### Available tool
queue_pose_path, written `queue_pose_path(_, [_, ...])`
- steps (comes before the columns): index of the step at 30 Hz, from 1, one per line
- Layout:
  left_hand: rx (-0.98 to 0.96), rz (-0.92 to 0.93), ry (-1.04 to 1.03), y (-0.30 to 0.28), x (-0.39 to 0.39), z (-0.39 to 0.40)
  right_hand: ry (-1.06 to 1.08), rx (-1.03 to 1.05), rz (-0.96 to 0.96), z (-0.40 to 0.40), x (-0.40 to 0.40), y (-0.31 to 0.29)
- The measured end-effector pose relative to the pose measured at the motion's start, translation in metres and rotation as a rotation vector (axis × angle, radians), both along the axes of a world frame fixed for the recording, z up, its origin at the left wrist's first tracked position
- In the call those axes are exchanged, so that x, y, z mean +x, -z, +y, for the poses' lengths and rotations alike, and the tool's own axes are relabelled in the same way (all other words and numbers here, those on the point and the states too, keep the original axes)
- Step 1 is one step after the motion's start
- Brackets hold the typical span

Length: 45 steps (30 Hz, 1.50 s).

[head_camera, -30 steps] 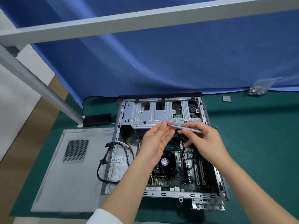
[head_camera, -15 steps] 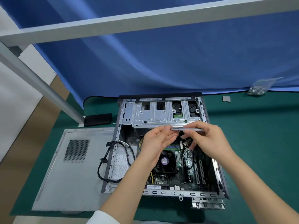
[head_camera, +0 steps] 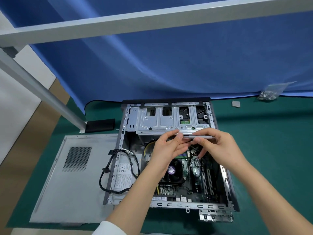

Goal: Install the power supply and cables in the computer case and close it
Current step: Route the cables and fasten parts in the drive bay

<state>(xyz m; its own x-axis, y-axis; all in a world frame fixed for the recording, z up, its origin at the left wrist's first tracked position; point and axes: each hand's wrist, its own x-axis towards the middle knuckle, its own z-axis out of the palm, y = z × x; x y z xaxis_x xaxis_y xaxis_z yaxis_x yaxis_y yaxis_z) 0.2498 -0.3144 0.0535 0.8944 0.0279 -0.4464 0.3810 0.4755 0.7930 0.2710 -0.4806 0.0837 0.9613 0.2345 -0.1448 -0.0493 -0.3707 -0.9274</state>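
Right hand (head_camera: 218, 148) pinches a screwdriver (head_camera: 200, 137) level above the open case (head_camera: 225, 177); left hand (head_camera: 166, 150) pinches its tip, probably seating a screw

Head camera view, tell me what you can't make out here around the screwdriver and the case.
- Tip of the screwdriver, head view: covered by the left hand fingers.
- Motherboard upper part: behind both hands.
- Contents of the plastic bag: too small.
- Power supply label text: too small.
- Right hand palm side: faces away.
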Motion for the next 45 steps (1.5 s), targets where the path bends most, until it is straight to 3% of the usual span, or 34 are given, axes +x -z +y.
queue_pose_path(3, [-0.001, 0.065, -0.007, 0.010, 0.002, 0.004, -0.015, -0.097, -0.028, -0.005, 0.013, -0.002])
queue_pose_path(8, [0.103, 0.320, -0.058, 0.038, 0.022, 0.004, -0.120, -0.574, -0.166, -0.005, 0.053, -0.013])
queue_pose_path(15, [-0.043, 0.416, -0.079, 0.049, 0.050, -0.013, -0.307, -0.899, -0.340, 0.015, 0.088, -0.010])
queue_pose_path(34, [-0.074, 0.437, -0.150, 0.060, 0.062, -0.013, -0.568, -1.030, -0.449, 0.035, 0.118, -0.008])
queue_pose_path(45, [-0.050, 0.444, -0.170, 0.057, 0.064, -0.014, -0.605, -1.076, -0.484, 0.042, 0.117, -0.004])
